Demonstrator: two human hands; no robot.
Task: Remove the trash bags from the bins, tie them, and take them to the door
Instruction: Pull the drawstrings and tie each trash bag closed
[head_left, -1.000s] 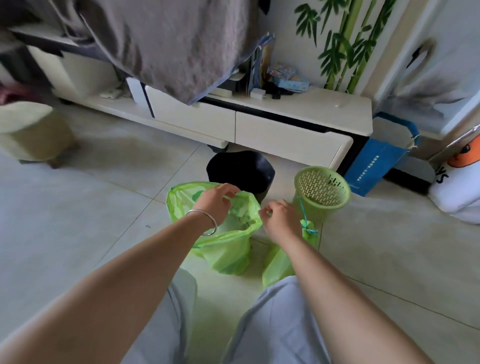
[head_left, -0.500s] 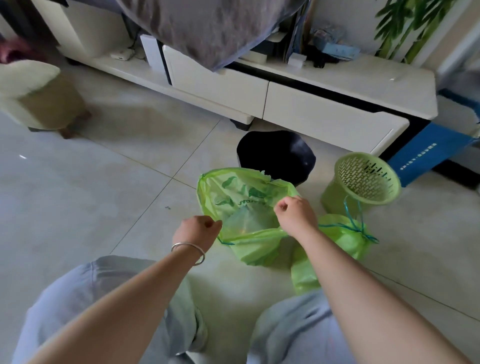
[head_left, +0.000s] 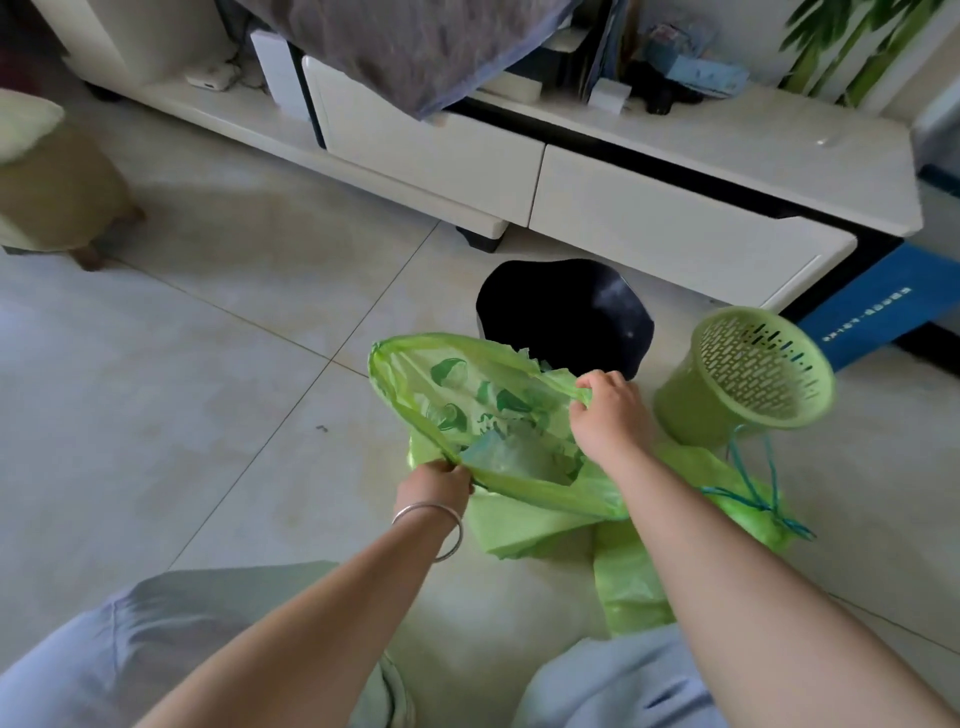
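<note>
A green trash bag (head_left: 467, 395) stands open on the floor tiles in front of me, with crumpled waste inside. My left hand (head_left: 435, 480), with a silver bangle on the wrist, pinches the bag's near rim. My right hand (head_left: 608, 410) grips the rim on the far right side. Between them the mouth is stretched wide. A second green bag (head_left: 748, 499), tied with a blue drawstring, lies on the floor to the right. Behind stand a black bin (head_left: 566, 312) and a green perforated bin (head_left: 748, 374), which is tilted.
A low white TV cabinet (head_left: 623, 208) with drawers runs along the back, a grey cloth (head_left: 405, 47) draped over it. A blue box (head_left: 878, 306) sits at its right end. A padded stool (head_left: 52, 182) stands at far left. My knees fill the bottom.
My left hand moved from the bag's far rim down to its near rim. My right hand shifted onto the far right rim. The bag's mouth is pulled wider, and my head moved closer.
</note>
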